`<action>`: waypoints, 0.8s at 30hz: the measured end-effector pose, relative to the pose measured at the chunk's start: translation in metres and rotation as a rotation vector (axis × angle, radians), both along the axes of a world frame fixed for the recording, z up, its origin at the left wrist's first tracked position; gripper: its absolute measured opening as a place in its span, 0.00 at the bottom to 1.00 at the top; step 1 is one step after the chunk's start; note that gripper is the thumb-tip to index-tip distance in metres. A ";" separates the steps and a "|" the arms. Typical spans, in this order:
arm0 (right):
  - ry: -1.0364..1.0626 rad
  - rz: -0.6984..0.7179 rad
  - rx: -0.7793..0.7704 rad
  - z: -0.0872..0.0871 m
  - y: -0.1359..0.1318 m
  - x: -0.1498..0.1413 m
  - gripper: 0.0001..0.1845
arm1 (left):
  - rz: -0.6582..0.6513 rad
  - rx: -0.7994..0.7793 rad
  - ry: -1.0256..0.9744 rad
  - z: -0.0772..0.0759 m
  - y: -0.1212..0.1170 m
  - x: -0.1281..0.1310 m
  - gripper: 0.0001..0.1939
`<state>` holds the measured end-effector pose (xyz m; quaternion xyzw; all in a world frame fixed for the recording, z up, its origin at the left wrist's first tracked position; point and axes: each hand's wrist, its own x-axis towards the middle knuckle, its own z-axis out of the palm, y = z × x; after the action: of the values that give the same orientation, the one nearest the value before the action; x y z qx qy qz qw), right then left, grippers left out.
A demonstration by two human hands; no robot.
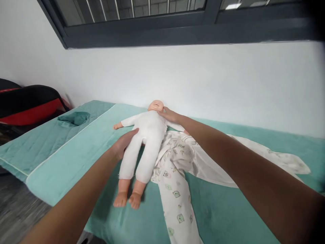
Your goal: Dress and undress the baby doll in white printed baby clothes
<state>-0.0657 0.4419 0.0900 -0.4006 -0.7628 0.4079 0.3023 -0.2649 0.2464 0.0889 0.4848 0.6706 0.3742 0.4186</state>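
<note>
At my far left stands a black and red object (pixel 33 112), cut off by the edge of my view, with grey floor (pixel 15 200) showing below it. Next comes the bed (pixel 76 152), covered in teal padding, its quilted left end marked by a gathered round opening (pixel 73 119) and crossed by white piping. My left hand (pixel 127 142) grasps the side of the doll (pixel 151 128) at the hip, thumb on its front, my other fingers hidden. The doll lies face up on the bed, near the middle of my view, in a white body suit, head toward the wall (pixel 177 74) and bare feet toward me. My right hand (pixel 171 115) touches it at the neck and shoulder, just below the head; I cannot tell whether those fingers grip or merely rest there. Just right of the doll, a white garment (pixel 175 152) with small green animal prints lies rumpled, one long part stretching toward me and another spreading right beneath my forearm. Above runs a dark window frame (pixel 134 32).
</note>
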 end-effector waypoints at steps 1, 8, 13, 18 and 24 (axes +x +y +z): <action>-0.124 -0.026 0.028 -0.004 0.000 0.011 0.33 | 0.069 0.049 0.142 -0.001 -0.002 -0.001 0.31; -0.750 -0.358 0.040 -0.022 -0.052 0.183 0.25 | -0.379 0.601 0.993 0.003 -0.050 0.062 0.31; -0.891 -0.289 0.100 -0.018 -0.121 0.245 0.21 | -0.743 0.668 1.165 -0.010 -0.063 0.118 0.29; -0.796 -0.124 0.279 -0.001 -0.194 0.221 0.16 | -0.652 0.805 1.052 -0.004 -0.052 0.165 0.18; -0.490 0.073 0.489 0.048 -0.291 0.217 0.16 | -0.671 0.882 0.663 0.017 -0.052 0.220 0.26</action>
<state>0.1510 0.1509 0.1382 -0.3748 -0.9017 0.1154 0.1823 -0.0447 0.1948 0.1060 0.8844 0.3596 0.2941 0.0447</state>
